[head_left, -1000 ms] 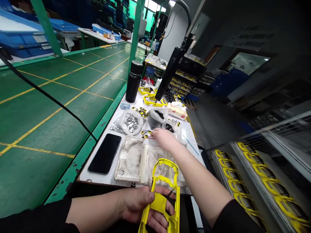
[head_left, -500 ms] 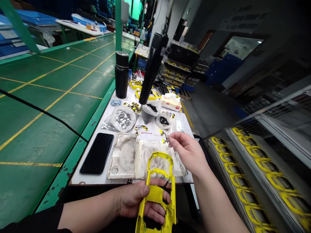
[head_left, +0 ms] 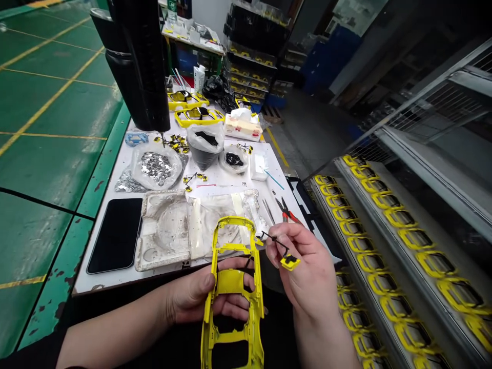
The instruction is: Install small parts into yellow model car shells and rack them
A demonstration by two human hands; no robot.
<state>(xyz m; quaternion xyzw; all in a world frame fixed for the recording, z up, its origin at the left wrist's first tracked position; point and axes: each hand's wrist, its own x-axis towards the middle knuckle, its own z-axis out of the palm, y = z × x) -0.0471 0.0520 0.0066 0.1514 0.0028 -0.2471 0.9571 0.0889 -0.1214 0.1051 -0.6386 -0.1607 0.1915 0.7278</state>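
Note:
My left hand [head_left: 192, 294] grips a yellow toy car body shell [head_left: 229, 282] from its left side, the thumb on the near rail and the fingers spread underneath. The shell is tilted in front of the table edge, its window openings facing me. Just right of it, my right hand [head_left: 311, 266] pinches a small black plastic sprue [head_left: 283, 248] with yellow-and-black pieces at its ends. One end of the sprue is near the shell's upper right edge; whether they touch I cannot tell. Beyond both hands lies a stained white moulded tray [head_left: 144, 225] with tape across it.
A phone [head_left: 115, 236] lies left of the tray; red-handled pliers [head_left: 286, 211] and tweezers [head_left: 268, 210] lie right. Behind are bags of silver pieces [head_left: 157, 168] and black parts [head_left: 233, 160]. A black tool [head_left: 148, 66] hangs overhead. Racks of yellow shells [head_left: 384, 277] stand right.
My right hand has drawn the sprue back from over the tray, down toward the shell. The view has shifted right, showing the pliers and tweezers. My left hand keeps hold of the shell.

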